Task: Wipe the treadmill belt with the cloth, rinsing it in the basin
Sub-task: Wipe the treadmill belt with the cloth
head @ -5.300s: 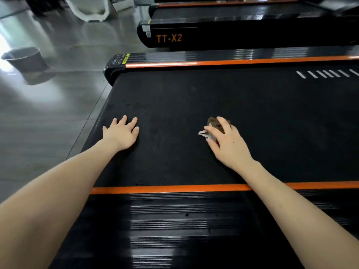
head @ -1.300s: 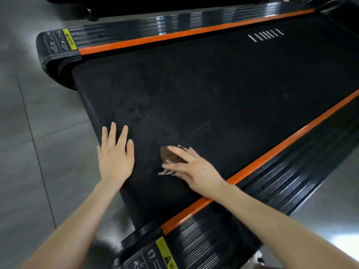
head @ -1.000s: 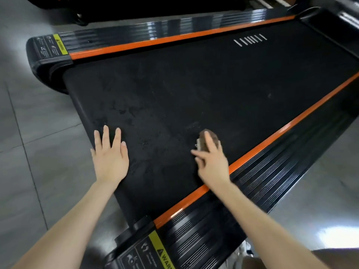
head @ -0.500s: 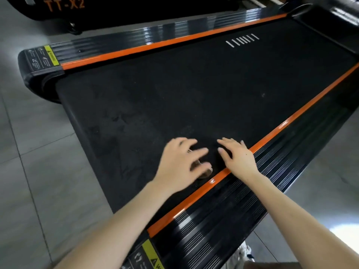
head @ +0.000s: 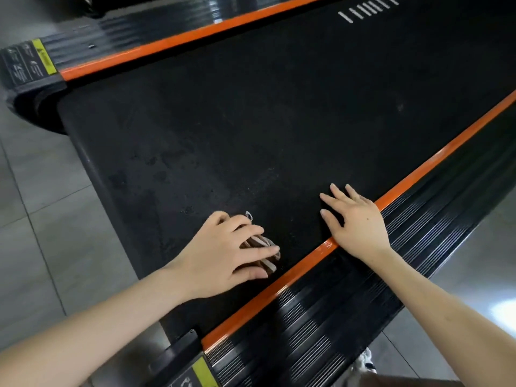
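Both hands are down on the treadmill belt (head: 279,107), close to its near edge. The left hand (head: 220,255) sits on top of the cloth (head: 264,244), fingers bent over it and thumb tucked in along its near side, so it has a hold of that brown, pale-striped bundle and presses it onto the black surface. Only the cloth's right end peeks out from under the fingers, just beside the near orange stripe (head: 279,289) but not on it. A small pale loop (head: 248,215) pokes out beyond the knuckles; whether it belongs to the cloth, hard to say. The right hand (head: 357,227) lies a little to the right of the cloth, apart from it, flat and spread, fingers straight on the belt and the heel of the palm across the orange stripe, holding nothing. So the cloth lies between the two wrists, under the left hand alone. Damp-looking blotches show on the belt above the left hand. The ribbed side rail (head: 335,317) runs under the right forearm. Up top, a row of white marks (head: 365,9), the far orange stripe (head: 167,43) and a yellow label (head: 43,57) at the corner. Grey floor tiles (head: 42,219) lie left, and a white shoe (head: 367,360) shows at the bottom edge.
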Tool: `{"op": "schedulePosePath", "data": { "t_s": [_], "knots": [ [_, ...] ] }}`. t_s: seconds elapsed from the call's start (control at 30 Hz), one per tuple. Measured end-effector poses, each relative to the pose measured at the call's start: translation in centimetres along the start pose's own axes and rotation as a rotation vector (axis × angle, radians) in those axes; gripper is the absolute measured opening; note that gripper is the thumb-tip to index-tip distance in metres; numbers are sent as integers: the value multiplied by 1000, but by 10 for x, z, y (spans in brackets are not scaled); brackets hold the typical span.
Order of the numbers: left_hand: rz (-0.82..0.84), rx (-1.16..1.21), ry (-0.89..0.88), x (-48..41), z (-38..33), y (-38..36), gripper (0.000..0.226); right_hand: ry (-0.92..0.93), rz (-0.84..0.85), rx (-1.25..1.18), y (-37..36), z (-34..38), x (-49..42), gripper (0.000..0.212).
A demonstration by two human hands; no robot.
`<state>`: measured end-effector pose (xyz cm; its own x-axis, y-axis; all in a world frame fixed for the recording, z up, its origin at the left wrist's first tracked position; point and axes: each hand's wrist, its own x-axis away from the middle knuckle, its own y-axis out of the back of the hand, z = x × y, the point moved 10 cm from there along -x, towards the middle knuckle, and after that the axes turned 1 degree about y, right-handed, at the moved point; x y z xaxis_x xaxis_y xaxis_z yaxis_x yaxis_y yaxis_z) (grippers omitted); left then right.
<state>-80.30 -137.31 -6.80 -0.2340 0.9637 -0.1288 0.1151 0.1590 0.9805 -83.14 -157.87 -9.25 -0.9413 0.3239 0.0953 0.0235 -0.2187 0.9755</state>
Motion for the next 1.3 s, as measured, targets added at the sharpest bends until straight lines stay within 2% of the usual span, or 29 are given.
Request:
{"op": "schedulePosePath", "data": {
  "t_s": [0.07,0.13,0.33,0.43,0.5,0.67,0.73,0.83,0.93,1.03,1.1,1.23,1.3],
  "knots": [
    [-16,35,57,-7,9,-8,37,-1,0,3,1,0,0,47],
    [-42,81,146,-17,15,-15,34,-8,2,19,0,0,0,42],
    [-291,53,293,-30,24,-2,20,-12,15,23,-2,-1,0,41],
    [-378,-17,688,-24,103,14,20,-16,-13,2,-1,-3,2,41],
    [-405,-55,826,-18,136,22,25,-16,-23,-1,-1,-3,2,42],
    [-297,-111,532,-10,89,3,48,-50,19,36,-1,0,0,44],
    [-247,-106,500,-7,88,-2,53,-29,-20,60,2,17,-5,51],
    [-233,-114,491,-11,94,-2,51,101,-9,53,-2,66,-39,61],
    [-252,-161,478,-13,92,-3,50,182,20,101,-13,100,-87,62],
    [-318,-158,466,-19,99,1,42,212,20,137,-28,102,-113,67],
    [-346,-189,542,-21,125,4,38,222,-3,129,-33,98,-116,63],
    [-351,-198,964,4,238,27,36,232,-60,127,-33,96,-117,63],
    [-331,-170,1062,15,267,31,37,236,-81,123,-32,97,-118,62]
  ]
}}
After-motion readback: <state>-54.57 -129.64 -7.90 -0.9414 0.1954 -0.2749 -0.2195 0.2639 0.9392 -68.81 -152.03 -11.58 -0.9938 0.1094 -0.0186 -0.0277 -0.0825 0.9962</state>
